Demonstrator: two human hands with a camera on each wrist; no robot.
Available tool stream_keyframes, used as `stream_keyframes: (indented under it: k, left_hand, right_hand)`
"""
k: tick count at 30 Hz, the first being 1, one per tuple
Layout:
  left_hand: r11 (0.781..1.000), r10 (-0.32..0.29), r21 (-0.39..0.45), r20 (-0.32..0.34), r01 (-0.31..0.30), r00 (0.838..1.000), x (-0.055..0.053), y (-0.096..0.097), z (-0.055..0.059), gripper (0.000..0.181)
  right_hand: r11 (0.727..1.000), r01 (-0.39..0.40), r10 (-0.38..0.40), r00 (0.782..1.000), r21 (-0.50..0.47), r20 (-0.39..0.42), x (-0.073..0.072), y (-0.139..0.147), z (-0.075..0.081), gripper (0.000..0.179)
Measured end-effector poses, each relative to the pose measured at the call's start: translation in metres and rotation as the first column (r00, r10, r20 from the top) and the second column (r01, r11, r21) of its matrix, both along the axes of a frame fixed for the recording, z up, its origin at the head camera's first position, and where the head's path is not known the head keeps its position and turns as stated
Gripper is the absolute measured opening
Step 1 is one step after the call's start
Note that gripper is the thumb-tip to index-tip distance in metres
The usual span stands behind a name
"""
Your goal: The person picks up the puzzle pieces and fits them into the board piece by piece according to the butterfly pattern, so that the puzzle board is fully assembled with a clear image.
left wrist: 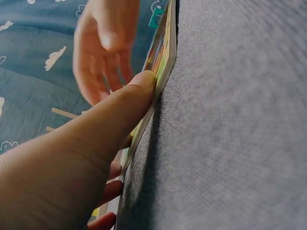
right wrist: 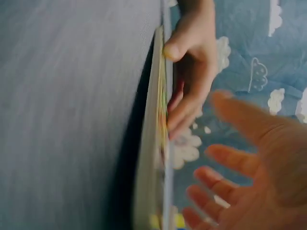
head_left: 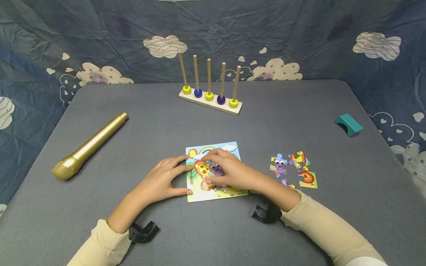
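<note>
A square picture puzzle board (head_left: 199, 196), with a sun, a rainbow and a purple cartoon animal, lies on the grey table in the head view. My left hand (head_left: 163, 181) rests at its left edge, thumb and fingers spread. In the left wrist view the left thumb (left wrist: 144, 81) touches the board's rim. Above the middle of the board is my right hand (head_left: 233, 171), which hides part of the picture. The right wrist view shows its fingers (right wrist: 232, 160) spread apart, holding nothing. Several loose puzzle pieces (head_left: 279, 165) lie just right of the board.
A gold microphone (head_left: 96, 142) lies at the left. Toward the back stands a wooden rack (head_left: 213, 106) with upright pegs and yellow and blue beads. A teal arched block (head_left: 349, 124) sits near the right edge. Behind the table hangs a blue cloth (head_left: 213, 29) with cloud prints.
</note>
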State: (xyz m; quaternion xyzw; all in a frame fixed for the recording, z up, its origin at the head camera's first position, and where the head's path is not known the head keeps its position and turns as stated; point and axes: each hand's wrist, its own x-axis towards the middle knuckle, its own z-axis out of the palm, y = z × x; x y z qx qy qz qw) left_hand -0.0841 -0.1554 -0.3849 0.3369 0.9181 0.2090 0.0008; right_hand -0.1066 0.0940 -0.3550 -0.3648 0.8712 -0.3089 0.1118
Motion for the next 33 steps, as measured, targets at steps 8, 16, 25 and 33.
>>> stream_keyframes:
  k: [8,16,25,33]
  left_hand:
    - [1.0,0.012,-0.01,0.011,-0.012,1.0,0.0,0.001,0.0,0.068]
    - [1.0,0.014,-0.014,0.008,-0.013,1.0,0.0,0.001,0.001,0.068]
    - [1.0,0.013,-0.017,0.013,-0.013,1.0,0.001,0.001,0.001,0.068]
    - [1.0,0.013,-0.015,0.02,-0.013,1.0,0.001,0.001,0.001,0.068]
  right_hand:
    - [0.985,0.062,-0.081,0.991,-0.161,-0.111,0.01,0.045,0.028,0.063]
    - [0.951,0.211,-0.257,0.946,-0.226,-0.198,0.023,0.094,0.032,0.074]
    - [0.931,0.298,-0.346,0.904,-0.21,-0.251,0.025,0.13,0.01,0.08]
    - [0.93,0.336,-0.361,0.914,-0.152,-0.187,0.017,0.147,-0.01,0.076]
